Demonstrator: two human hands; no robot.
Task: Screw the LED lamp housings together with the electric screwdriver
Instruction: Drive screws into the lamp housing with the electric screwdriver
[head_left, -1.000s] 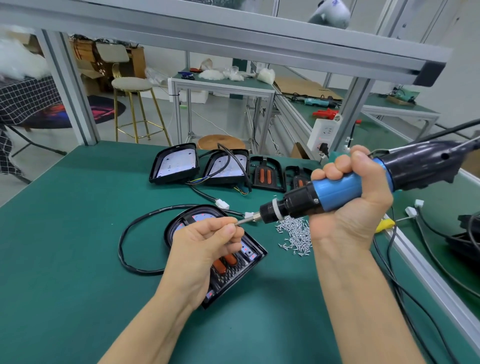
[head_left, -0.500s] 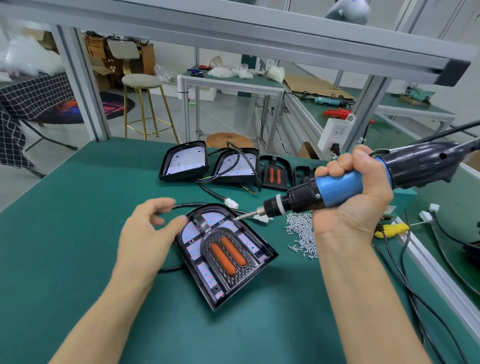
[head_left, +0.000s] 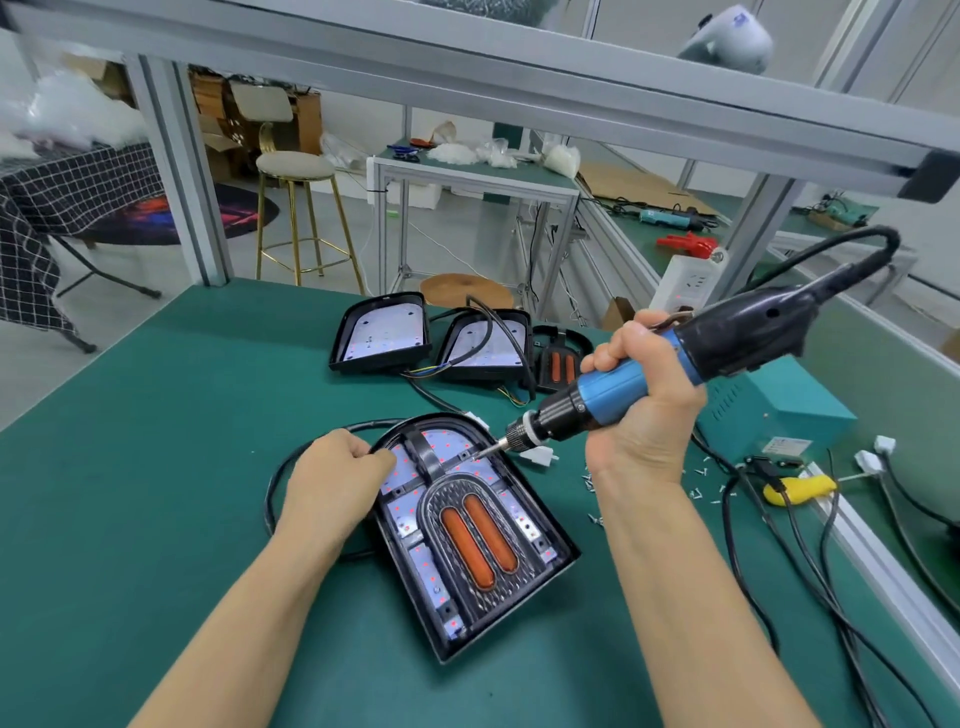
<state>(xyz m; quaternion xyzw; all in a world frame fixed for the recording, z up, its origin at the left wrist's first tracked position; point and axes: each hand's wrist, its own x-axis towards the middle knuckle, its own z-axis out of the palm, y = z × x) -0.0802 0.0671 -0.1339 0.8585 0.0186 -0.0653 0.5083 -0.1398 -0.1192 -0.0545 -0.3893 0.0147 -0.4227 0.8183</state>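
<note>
A black LED lamp housing (head_left: 470, 535) with two orange strips lies on the green table in front of me. My left hand (head_left: 335, 480) holds its upper left rim, fingers curled over the edge. My right hand (head_left: 641, 400) grips the blue and black electric screwdriver (head_left: 675, 358). The screwdriver slants down to the left, and its bit tip touches the upper right part of the housing. Loose small screws (head_left: 696, 488) lie scattered to the right of the housing.
Two open lamp housings (head_left: 382, 332) and a black cover lie at the table's far edge. A teal power box (head_left: 774, 402), a yellow object (head_left: 800, 488) and several cables sit to the right. A black cable (head_left: 275, 493) loops left of the housing.
My left hand came off the screwdriver bit and settled on the housing's upper left rim. The screwdriver tip dropped onto the housing.
</note>
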